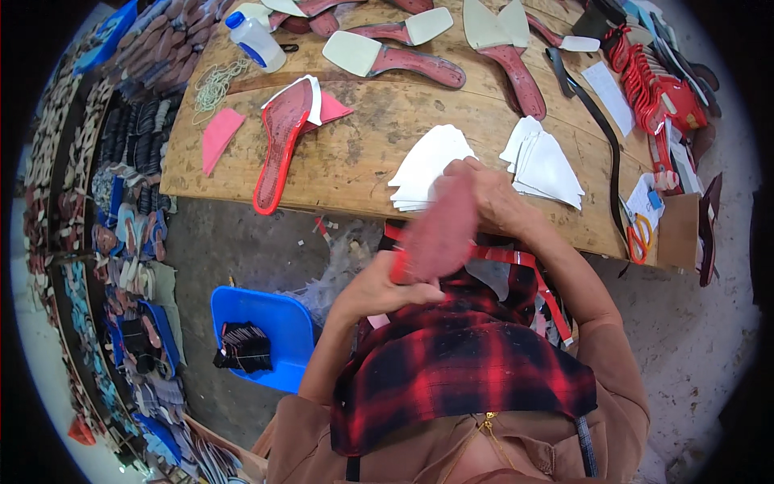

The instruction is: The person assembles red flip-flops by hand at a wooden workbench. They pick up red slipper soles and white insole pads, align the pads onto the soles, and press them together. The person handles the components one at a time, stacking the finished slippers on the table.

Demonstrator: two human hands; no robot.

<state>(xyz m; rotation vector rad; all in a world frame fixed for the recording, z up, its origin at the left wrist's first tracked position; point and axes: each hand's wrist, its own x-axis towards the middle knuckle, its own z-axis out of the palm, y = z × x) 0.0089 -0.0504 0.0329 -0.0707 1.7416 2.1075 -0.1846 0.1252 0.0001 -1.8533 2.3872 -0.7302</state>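
A dark red shoe insole [442, 230], slightly blurred, is held over my lap at the table's near edge. My left hand [377, 288] is closed round its lower end, with the thumb laid across. My right hand [493, 196] grips the upper end, its fingertips partly hidden behind the insole. Just beyond are two fanned stacks of white cut pieces, a left stack [426, 161] and a right stack [550, 165]. Further left on the wood, a red-edged insole [278, 145] rests with a white piece under its wide end, beside a pink piece [219, 139].
On the wooden table [371, 153] stand a clear bottle [260, 44] with a blue cap and several insoles with pale toe pieces [351, 53]. A black strip [601, 121] and orange-handled scissors [639, 239] lie at right. Below left is a blue stool [282, 315]; shelves of soles [133, 161] line the left.
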